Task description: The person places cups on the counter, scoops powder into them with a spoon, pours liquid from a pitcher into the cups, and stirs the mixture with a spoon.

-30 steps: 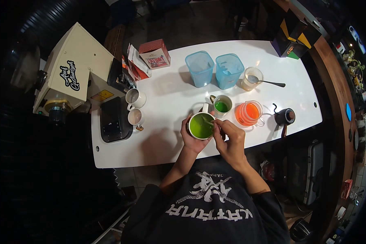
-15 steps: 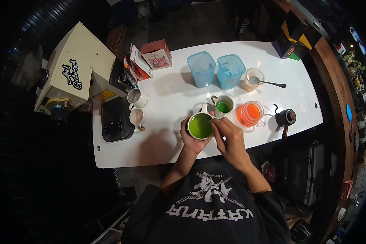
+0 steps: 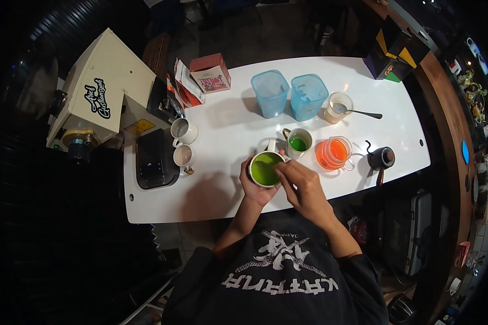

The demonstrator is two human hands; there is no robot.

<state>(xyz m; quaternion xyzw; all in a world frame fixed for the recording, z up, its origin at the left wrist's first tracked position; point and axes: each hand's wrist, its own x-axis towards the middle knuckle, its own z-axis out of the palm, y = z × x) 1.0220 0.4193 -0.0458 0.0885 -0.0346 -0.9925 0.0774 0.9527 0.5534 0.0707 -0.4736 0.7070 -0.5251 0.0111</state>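
Observation:
My left hand (image 3: 256, 189) is wrapped round a white mug (image 3: 264, 169) of green liquid, its handle pointing away from me. Over the mug's right rim, the fingers of my right hand (image 3: 307, 189) are pinched together; a thin stirring tool showed there earlier, but now my fingers hide it. Just behind stands a second mug (image 3: 297, 142) with darker green liquid. To its right are a glass server (image 3: 333, 153) of orange-red liquid and a small dark kettle (image 3: 381, 158).
Two blue translucent containers (image 3: 270, 93) and a cup (image 3: 339, 107) with a spoon stand at the back. Two white mugs (image 3: 184, 131) are at the left, beside a cream grinder (image 3: 103, 86). A red-and-white box (image 3: 210, 73) and a black box (image 3: 393, 51) sit at the far corners.
My right hand has shifted slightly left over the green liquid, and the tool between its fingers no longer shows. My left hand keeps hold of the mug in nearly the same place.

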